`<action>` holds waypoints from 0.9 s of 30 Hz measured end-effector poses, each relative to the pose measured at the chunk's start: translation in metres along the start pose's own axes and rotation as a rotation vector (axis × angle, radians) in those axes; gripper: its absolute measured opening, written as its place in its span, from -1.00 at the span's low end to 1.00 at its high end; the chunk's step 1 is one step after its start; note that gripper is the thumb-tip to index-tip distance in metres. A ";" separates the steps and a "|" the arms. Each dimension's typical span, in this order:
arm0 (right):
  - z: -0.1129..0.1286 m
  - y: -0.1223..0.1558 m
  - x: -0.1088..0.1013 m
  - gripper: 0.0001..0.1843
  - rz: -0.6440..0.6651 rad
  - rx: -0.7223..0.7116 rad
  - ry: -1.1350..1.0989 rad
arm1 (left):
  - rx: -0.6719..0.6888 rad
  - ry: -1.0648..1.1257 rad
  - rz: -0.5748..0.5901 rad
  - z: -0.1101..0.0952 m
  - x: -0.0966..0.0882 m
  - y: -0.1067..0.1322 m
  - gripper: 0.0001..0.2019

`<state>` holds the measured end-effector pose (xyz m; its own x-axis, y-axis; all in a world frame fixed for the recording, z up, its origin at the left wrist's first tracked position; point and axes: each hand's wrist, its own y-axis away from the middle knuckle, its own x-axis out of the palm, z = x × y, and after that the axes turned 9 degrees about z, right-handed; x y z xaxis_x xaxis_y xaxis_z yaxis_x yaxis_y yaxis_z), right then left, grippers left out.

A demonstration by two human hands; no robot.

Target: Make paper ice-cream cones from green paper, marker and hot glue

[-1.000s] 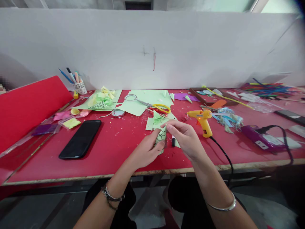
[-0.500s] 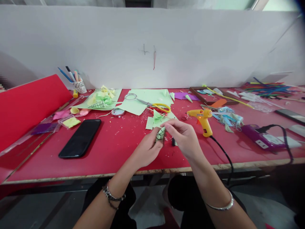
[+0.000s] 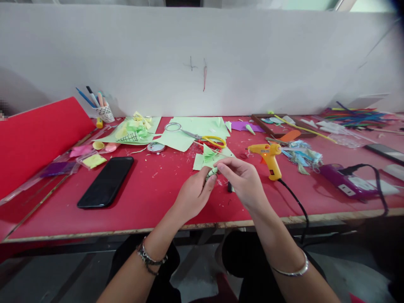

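Observation:
Both hands meet over the middle of the red table. My left hand and my right hand pinch a small rolled piece of green paper with a black grid drawn on it; only its tip shows between the fingers. Just behind the hands lies a folded green paper fan on green scraps. A small black object lies on the table under my right hand.
A yellow glue gun with a black cord stands right of the hands. Scissors lie on green sheets behind. A black phone lies at left. A pen cup, a purple power strip and coloured sticks stand further off.
The green paper has been rolled tighter; less of its grid pattern shows between the fingers. Both hands have shifted slightly away from me.

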<state>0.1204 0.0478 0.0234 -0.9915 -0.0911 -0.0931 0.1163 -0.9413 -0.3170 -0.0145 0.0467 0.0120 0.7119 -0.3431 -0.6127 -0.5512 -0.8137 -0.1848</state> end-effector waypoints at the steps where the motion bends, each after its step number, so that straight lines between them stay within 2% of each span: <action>1: 0.000 0.000 0.000 -0.90 0.002 0.004 -0.003 | 0.001 0.009 0.000 0.000 0.000 0.000 -0.73; 7: -0.001 0.000 -0.001 -0.90 0.006 0.001 -0.013 | 0.022 0.063 -0.004 0.001 -0.001 -0.001 -0.72; 13: -0.005 -0.002 -0.003 -0.88 0.115 0.003 0.017 | 0.015 0.073 -0.013 0.002 -0.001 -0.001 -0.70; 27: -0.005 -0.002 -0.003 -0.92 0.091 -0.064 0.071 | 0.023 0.061 -0.045 0.001 0.001 -0.001 -0.67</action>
<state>0.1237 0.0516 0.0199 -0.9703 -0.1496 -0.1901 0.2111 -0.9072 -0.3638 -0.0132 0.0474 0.0108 0.7609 -0.3348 -0.5558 -0.5274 -0.8181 -0.2293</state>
